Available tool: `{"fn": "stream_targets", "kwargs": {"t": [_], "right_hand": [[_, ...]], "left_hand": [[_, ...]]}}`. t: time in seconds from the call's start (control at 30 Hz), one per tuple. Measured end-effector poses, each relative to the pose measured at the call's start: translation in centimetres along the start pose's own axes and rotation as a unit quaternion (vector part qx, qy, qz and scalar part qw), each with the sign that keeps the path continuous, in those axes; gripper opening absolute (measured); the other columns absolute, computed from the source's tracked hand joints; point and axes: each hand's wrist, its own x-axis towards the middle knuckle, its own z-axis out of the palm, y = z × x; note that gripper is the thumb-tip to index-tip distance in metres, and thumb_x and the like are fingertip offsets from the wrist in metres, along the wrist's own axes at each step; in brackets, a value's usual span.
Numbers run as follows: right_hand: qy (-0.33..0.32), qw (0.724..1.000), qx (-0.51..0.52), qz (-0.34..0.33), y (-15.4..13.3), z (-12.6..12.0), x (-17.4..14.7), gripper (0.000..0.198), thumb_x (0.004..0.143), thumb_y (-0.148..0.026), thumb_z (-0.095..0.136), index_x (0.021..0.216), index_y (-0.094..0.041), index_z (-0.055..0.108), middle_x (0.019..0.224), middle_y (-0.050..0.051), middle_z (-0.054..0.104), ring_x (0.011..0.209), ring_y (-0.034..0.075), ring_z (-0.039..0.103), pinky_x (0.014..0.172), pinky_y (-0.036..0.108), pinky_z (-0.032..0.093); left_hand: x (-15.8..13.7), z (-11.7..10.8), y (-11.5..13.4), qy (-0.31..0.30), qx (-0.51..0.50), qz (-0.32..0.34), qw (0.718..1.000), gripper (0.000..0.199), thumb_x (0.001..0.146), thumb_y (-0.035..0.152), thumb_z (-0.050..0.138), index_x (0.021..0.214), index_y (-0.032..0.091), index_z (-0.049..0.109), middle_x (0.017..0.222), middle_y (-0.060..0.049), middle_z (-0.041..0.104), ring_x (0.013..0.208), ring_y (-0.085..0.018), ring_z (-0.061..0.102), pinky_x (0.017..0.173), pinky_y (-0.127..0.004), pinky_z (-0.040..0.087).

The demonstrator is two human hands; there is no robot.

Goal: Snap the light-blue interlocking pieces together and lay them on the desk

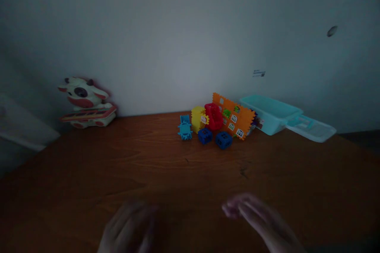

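A home, judging by the toy cow (84, 97) and plastic blocks (218, 118).

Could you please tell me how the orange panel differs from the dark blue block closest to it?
Colour: the orange panel is bright orange, while the dark blue block is a deep blue.
Size and shape: the panel is a broad sheet with a toothed edge; the block is much smaller and boxy.
Detail: the panel carries white window-like pieces, while none show on the block.
Both are on the wooden table.

The front block (224, 140) is blue, the panel (233, 116) orange.
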Motion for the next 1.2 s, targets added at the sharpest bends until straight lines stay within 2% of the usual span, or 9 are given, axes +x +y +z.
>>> {"fn": "stream_targets", "kwargs": {"t": [0.07,0.2,0.27,0.33,0.5,0.6,0.7,0.83,1.2], "right_hand": [[0.083,0.990,-0.104,-0.055,-0.3,0.6,3.2,0.030,0.095,-0.051,0.053,0.104,-0.027,0.069,0.107,0.011,0.071,0.104,0.027,0.067,0.092,0.046,0.055],[0.107,0.957,-0.220,-0.155,-0.5,2.0,7.9,0.022,0.097,-0.039,0.052,0.108,-0.024,0.063,0.109,0.009,0.069,0.097,0.022,0.068,0.085,0.038,0.058],[0.120,0.926,-0.287,-0.215,-0.1,2.1,9.7,0.017,0.096,-0.031,0.050,0.106,-0.023,0.062,0.111,0.009,0.066,0.101,0.022,0.066,0.088,0.037,0.057],[0.129,0.886,-0.360,-0.262,0.5,1.9,11.4,0.018,0.094,-0.024,0.049,0.109,-0.022,0.060,0.115,0.011,0.063,0.109,0.023,0.063,0.094,0.040,0.054],[0.127,0.778,-0.524,-0.322,2.0,1.1,16.6,0.033,0.088,-0.015,0.051,0.120,-0.018,0.060,0.122,0.014,0.062,0.114,0.027,0.058,0.098,0.044,0.049],[0.147,0.744,-0.562,-0.331,2.7,0.8,19.4,0.036,0.089,-0.016,0.050,0.124,-0.017,0.060,0.128,0.015,0.061,0.116,0.029,0.056,0.099,0.046,0.046],[0.197,0.730,-0.564,-0.331,3.5,0.5,21.0,0.038,0.091,-0.018,0.050,0.128,-0.016,0.058,0.130,0.016,0.060,0.118,0.030,0.055,0.099,0.046,0.044],[0.243,0.729,-0.571,-0.291,4.3,-0.1,21.0,0.044,0.091,-0.023,0.052,0.134,-0.015,0.054,0.133,0.019,0.057,0.118,0.034,0.053,0.097,0.049,0.042],[0.217,0.710,-0.625,-0.241,5.1,0.2,20.7,0.047,0.087,-0.023,0.054,0.134,-0.019,0.056,0.137,0.020,0.055,0.114,0.036,0.053,0.089,0.051,0.041]], "left_hand": [[4.7,2.3,0.0,-0.006,-0.008,-0.017,1.000,0.049,0.082,0.021,0.063,0.129,0.034,0.059,0.118,-0.008,0.066,0.104,-0.027,0.065,0.083,-0.044,0.060],[13.5,8.0,0.7,0.005,-0.023,0.011,1.000,0.047,0.088,0.028,0.061,0.133,0.024,0.050,0.131,-0.013,0.055,0.123,-0.028,0.053,0.104,-0.047,0.049],[16.4,10.8,0.4,0.030,-0.020,0.012,0.999,0.049,0.087,0.027,0.062,0.134,0.023,0.048,0.132,-0.014,0.051,0.124,-0.028,0.051,0.106,-0.048,0.046],[17.9,13.1,-0.6,0.057,0.006,0.010,0.998,0.049,0.086,0.023,0.062,0.134,0.021,0.049,0.134,-0.015,0.048,0.126,-0.030,0.048,0.107,-0.049,0.043],[17.8,16.6,-3.6,0.074,0.049,0.002,0.996,0.052,0.085,0.019,0.061,0.136,0.021,0.049,0.141,-0.017,0.046,0.131,-0.033,0.043,0.108,-0.052,0.039],[17.2,17.3,-4.5,0.065,0.050,-0.033,0.996,0.058,0.085,0.022,0.063,0.141,0.022,0.045,0.144,-0.018,0.043,0.133,-0.034,0.041,0.107,-0.055,0.039],[17.1,17.5,-4.9,0.050,0.036,-0.049,0.997,0.056,0.087,0.024,0.062,0.140,0.024,0.047,0.145,-0.017,0.042,0.135,-0.034,0.040,0.107,-0.055,0.039],[17.3,17.6,-5.1,0.040,0.020,-0.074,0.996,0.052,0.088,0.025,0.061,0.139,0.025,0.049,0.144,-0.016,0.042,0.133,-0.033,0.041,0.106,-0.055,0.040],[17.1,17.8,-5.4,0.036,0.036,-0.065,0.997,0.043,0.092,0.020,0.057,0.133,0.028,0.057,0.137,-0.013,0.047,0.123,-0.030,0.047,0.104,-0.051,0.045]]}}
